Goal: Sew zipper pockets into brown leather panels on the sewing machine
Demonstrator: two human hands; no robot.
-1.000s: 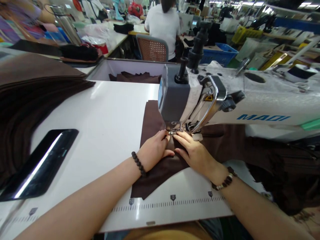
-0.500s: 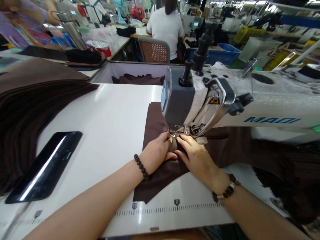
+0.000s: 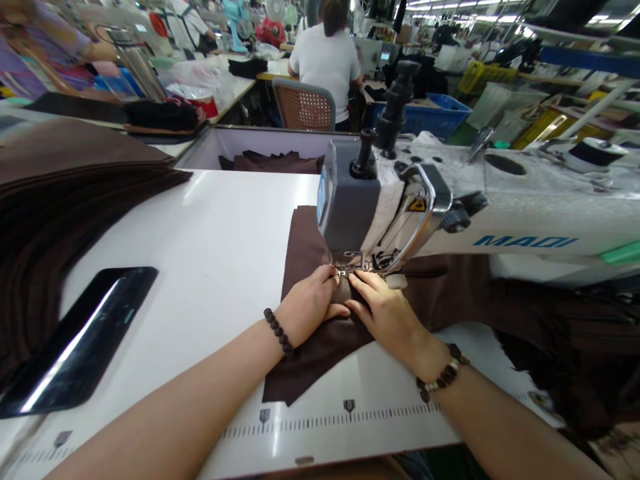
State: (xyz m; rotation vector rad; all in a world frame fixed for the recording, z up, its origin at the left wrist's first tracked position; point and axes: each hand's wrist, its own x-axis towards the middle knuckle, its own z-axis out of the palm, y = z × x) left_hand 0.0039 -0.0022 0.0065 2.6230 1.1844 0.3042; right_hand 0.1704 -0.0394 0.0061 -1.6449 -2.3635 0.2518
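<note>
A dark brown fabric piece lies flat under the needle area of a white and grey sewing machine. My left hand rests on the fabric, with fingertips at the left of the presser foot and the thumb spread to the right. From the other side, my right hand presses the cloth with extended fingers, its fingertips just right of the foot. Both hands are open and lie on top of the cloth; the thumbs come close together. The needle tip and the stitch line are too small to make out.
A thick stack of brown fabric stands at the left, beside a glossy black panel in the white table. More brown cloth bunches at the right. Behind sit a person in white and a blue crate.
The view has shifted a little, so the machine appears farther left. Both hands keep nearly the same place beside the presser foot, and the fabric shows no clear movement.
</note>
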